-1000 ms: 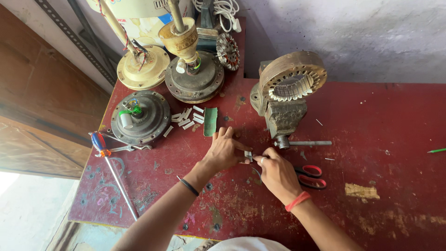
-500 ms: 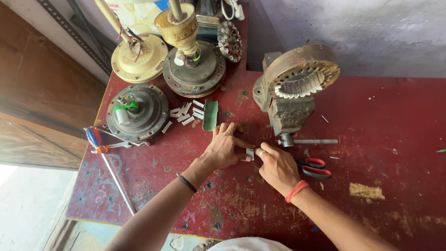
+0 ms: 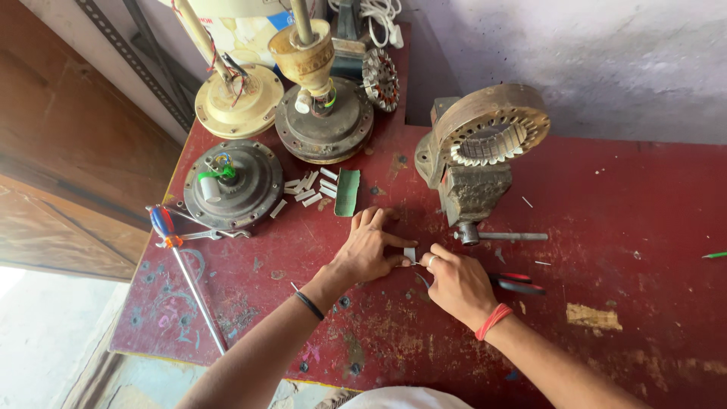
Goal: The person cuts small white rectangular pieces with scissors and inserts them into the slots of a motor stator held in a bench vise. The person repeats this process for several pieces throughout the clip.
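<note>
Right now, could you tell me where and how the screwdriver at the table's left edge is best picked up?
Grip the screwdriver by its blue-and-red handle, coming from above. It lies flat on the red table with the handle toward the motor housing and the thin shaft pointing at the near edge; the handle is the thickest part, though pliers lie against it.

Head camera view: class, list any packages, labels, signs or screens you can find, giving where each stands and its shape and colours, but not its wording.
Printed carton or package: top edge of the view, behind the cream fan motor; boxy, white with yellow and blue print, only partly visible.
No signs or screens show on the red table or the wall.
</note>
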